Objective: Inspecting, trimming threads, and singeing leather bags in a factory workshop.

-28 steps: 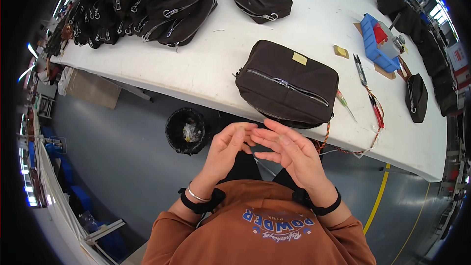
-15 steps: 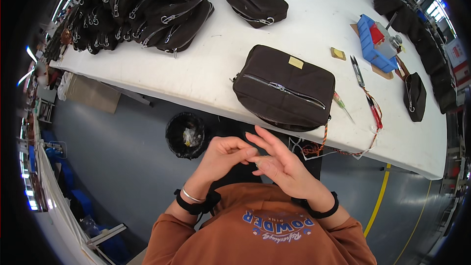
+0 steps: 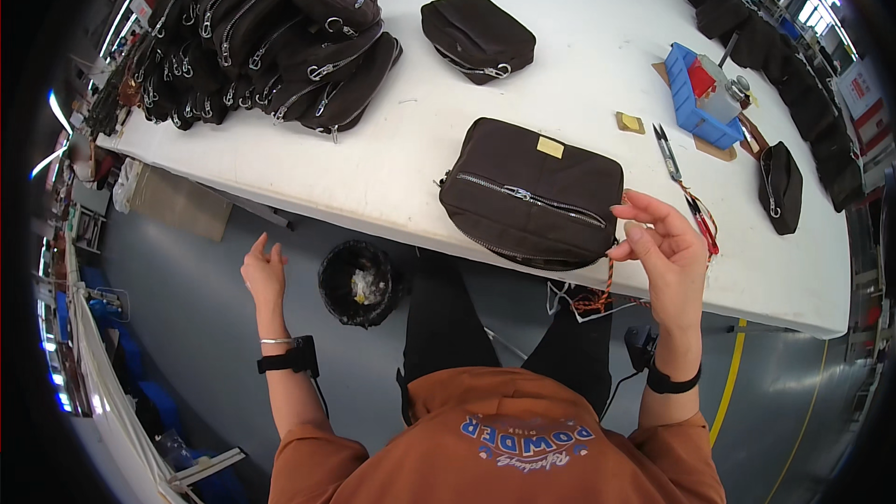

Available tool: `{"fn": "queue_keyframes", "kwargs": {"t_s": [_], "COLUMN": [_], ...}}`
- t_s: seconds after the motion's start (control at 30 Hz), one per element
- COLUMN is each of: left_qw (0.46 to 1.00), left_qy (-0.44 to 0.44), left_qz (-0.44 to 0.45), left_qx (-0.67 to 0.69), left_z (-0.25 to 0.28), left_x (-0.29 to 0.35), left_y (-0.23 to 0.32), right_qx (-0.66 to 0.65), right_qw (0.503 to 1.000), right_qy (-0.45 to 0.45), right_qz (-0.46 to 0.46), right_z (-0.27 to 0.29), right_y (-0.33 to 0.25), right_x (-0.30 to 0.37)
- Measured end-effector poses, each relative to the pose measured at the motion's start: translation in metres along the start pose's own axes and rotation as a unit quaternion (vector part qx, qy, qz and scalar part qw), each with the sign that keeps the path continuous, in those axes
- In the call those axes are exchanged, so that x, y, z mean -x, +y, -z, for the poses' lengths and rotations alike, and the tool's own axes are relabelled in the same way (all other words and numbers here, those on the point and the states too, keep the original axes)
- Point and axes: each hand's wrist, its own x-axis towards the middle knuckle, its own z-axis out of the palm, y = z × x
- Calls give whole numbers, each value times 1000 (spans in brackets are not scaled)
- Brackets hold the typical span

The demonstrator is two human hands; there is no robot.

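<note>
A dark brown zippered bag (image 3: 537,210) with a small yellow patch on its top lies at the table's near edge. Close by its right end is my right hand (image 3: 670,257), fingers bent and spread apart, with nothing visible between them. My left hand (image 3: 266,271) hangs off the table to the left of a black-lined waste bin (image 3: 357,282); its fingers are parted and it holds nothing I can see. An orange-and-black cord (image 3: 607,291) hangs at the table edge under the bag's right corner.
Many dark bags (image 3: 271,37) are piled at the back left, and another bag (image 3: 478,35) lies alone behind. On the right are thread snips (image 3: 666,151), a blue bin (image 3: 700,107), a yellow-topped pad (image 3: 630,122) and a small dark pouch (image 3: 780,187).
My hands were together before my chest, fingertips touching. They have parted: the left moved left beyond the waste bin, the right up to the bag's right end, covering a green-handled pointed tool.
</note>
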Motion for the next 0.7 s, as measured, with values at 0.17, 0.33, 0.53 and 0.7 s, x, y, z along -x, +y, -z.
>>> {"fn": "queue_keyframes", "kwargs": {"t_s": [0.17, 0.33, 0.53, 0.7], "left_qw": [896, 866, 810, 707], "left_qy": [267, -75, -351, -348], "left_qz": [-354, -408, -338, -433], "left_qx": [-12, 277, 326, 438], "left_z": [-8, -39, -66, -52], "left_x": [44, 95, 136, 149], "left_y": [53, 125, 163, 170], "right_qx": [33, 173, 145, 48], "right_qw": [997, 981, 988, 994], "right_qy": [58, 34, 3, 47], "right_qz": [45, -75, -56, 91], "right_z": [-4, 12, -2, 2], "right_y": [5, 21, 20, 14], "right_x": [-19, -41, -35, -26]}}
